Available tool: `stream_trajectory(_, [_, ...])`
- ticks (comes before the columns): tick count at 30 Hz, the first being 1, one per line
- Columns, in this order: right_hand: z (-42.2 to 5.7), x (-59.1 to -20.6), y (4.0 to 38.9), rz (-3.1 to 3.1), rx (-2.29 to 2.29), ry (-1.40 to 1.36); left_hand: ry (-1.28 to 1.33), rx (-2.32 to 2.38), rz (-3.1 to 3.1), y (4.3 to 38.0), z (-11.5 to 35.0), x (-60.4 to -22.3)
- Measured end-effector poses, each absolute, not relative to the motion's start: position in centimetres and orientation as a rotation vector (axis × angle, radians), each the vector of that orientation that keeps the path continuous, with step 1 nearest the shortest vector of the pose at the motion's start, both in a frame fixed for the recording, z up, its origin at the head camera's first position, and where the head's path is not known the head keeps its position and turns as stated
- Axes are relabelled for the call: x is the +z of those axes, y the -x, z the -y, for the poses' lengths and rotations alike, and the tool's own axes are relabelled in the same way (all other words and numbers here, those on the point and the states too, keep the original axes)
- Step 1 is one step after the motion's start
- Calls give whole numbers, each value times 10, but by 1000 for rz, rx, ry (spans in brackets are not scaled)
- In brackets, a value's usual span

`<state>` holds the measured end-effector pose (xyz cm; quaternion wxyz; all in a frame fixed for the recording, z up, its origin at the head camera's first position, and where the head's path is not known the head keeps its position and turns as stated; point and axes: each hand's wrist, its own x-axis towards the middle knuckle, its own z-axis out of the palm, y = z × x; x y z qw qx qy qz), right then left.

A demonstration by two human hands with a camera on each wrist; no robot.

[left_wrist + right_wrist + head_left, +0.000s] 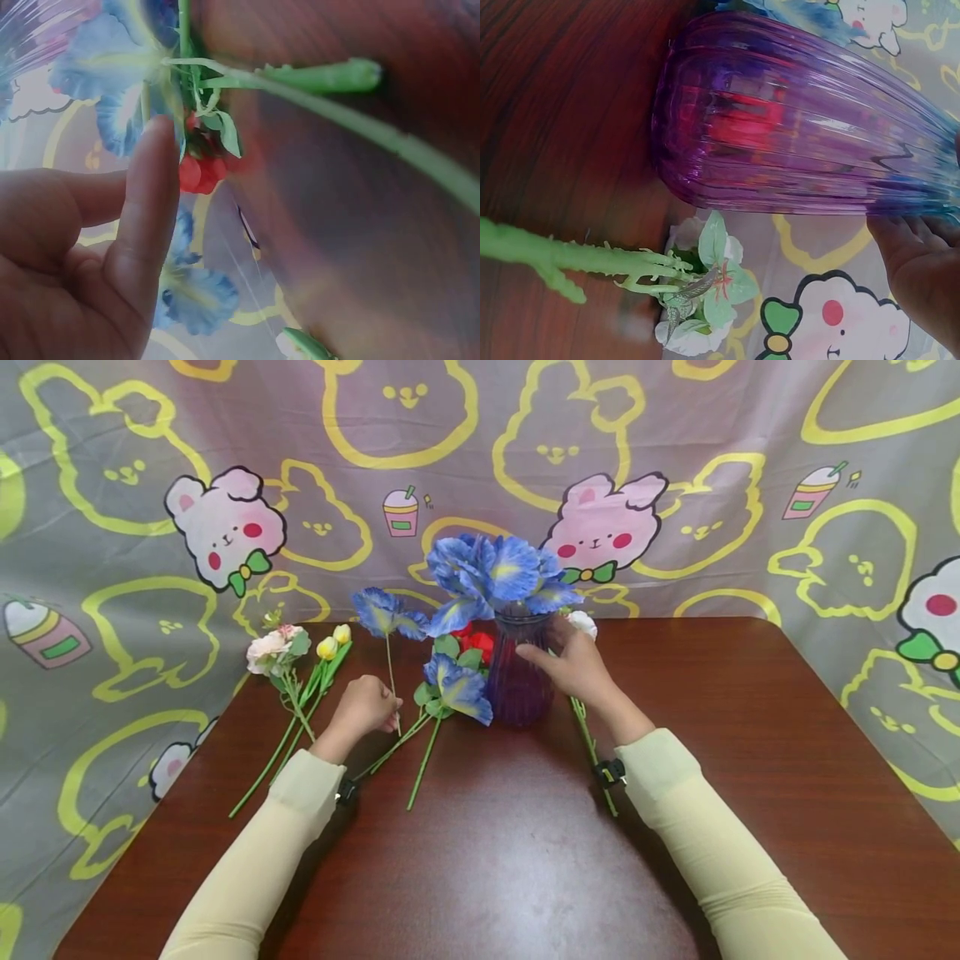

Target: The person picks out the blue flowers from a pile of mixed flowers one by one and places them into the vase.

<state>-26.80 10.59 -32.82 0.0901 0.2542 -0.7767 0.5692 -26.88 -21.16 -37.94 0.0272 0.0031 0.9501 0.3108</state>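
Observation:
A purple ribbed glass vase [521, 685] stands upright, with blue irises [491, 572] in its mouth. My right hand [581, 664] grips its neck, thumb in front; the right wrist view shows fingers against the upper glass [802, 127]. My left hand [365, 706] pinches the thin stem of another blue iris [386, 612], whose flower rises above the hand. In the left wrist view that iris [199, 296] is partly covered by the hand [112, 225], which hides its stem. A third blue iris [457, 685] lies between the left hand and the vase.
Red roses [476, 646] lie behind the near iris. Pale pink flowers [270, 652] and yellow tulips [330, 646] lie at the left. A white flower [581, 624] lies right of the vase, its stem under the right forearm. A patterned curtain [480, 485] hangs behind the brown table [525, 852].

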Motion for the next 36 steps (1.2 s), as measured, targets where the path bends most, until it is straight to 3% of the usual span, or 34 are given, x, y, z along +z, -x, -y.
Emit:
stream_trajectory(11, [-105,-327,267,2303,1668,-773,-57,1199,-2992,261,201,-378])
stream_trajectory(24, [-106,-327,270,2312,1691,-759,-287,1450,-3149,254,190,-373])
stream_trajectory(36, [-113,-353,294,2312,1642,-754,-616,1681,-3234,246,176,-364])
